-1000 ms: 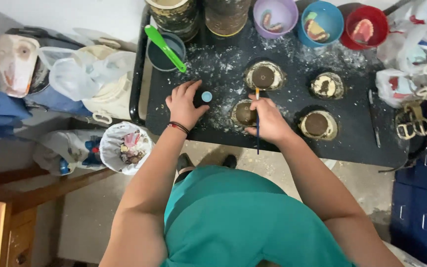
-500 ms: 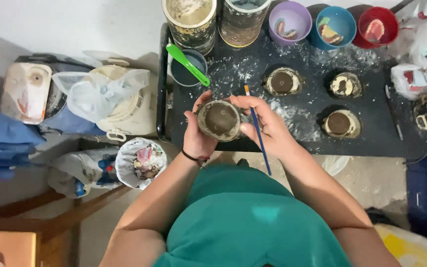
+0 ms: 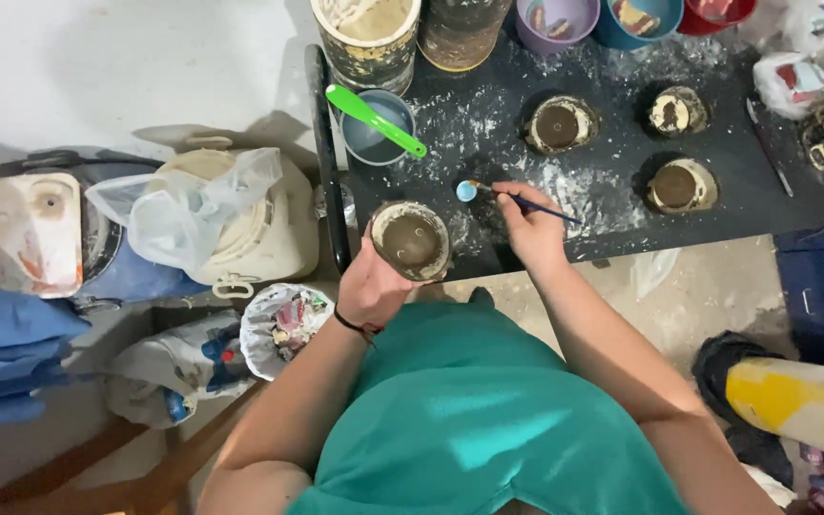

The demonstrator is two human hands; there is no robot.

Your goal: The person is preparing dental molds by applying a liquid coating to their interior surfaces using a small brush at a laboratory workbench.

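Right now the left hand (image 3: 371, 284) is wrapped around a small round clay pot (image 3: 410, 239), holding it just off the near edge of the black table (image 3: 603, 172), its open mouth facing up. Her right hand (image 3: 526, 226) pinches a thin paintbrush (image 3: 524, 200), whose tip sits on a little blue lid (image 3: 466, 191) lying on the table (paint, by the look of it). Three more clay pots (image 3: 559, 124) stand further back, well apart. A grey cup with a green stick (image 3: 374, 119) across it sits near the table's left end.
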